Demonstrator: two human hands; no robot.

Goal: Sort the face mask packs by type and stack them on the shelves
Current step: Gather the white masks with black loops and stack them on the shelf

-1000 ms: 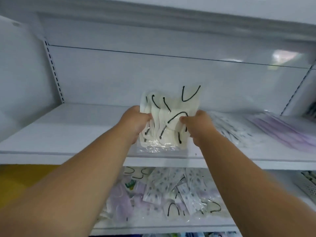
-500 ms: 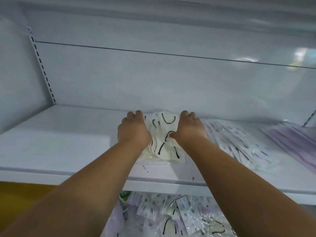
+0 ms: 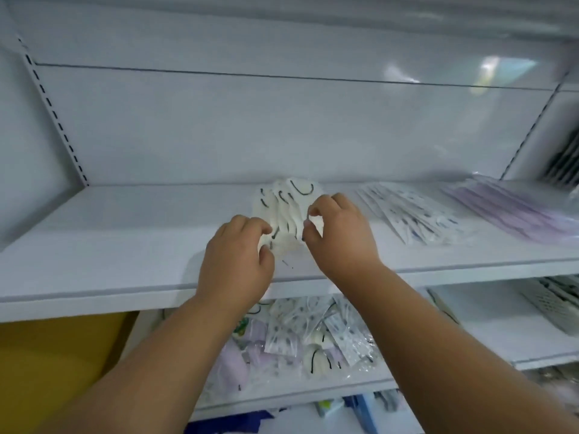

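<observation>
— Head view: left hand (image 3: 236, 261), fingers curled, pinching the near-left edge of the white mask pack (image 3: 286, 211) on the upper shelf (image 3: 94, 245)?
— Yes. Right hand (image 3: 340, 236), thumb and fingertips nipping its right edge. Beyond: dotted packs (image 3: 413, 214), then lilac packs (image 3: 513, 211).

A smooth, white, painted-metal upper shelf (image 3: 119, 245) is seen catching a soft sheen, and its glossy white back panel (image 3: 219, 126) is reflecting light. A white cloth mask pack with black ear loops (image 3: 288, 208) is being shown wrapped in clear, crinkled, shiny plastic. The dotted white mask packs (image 3: 416, 217) and pale purple mask packs (image 3: 513, 211) are being shown in the same glossy film.
</observation>
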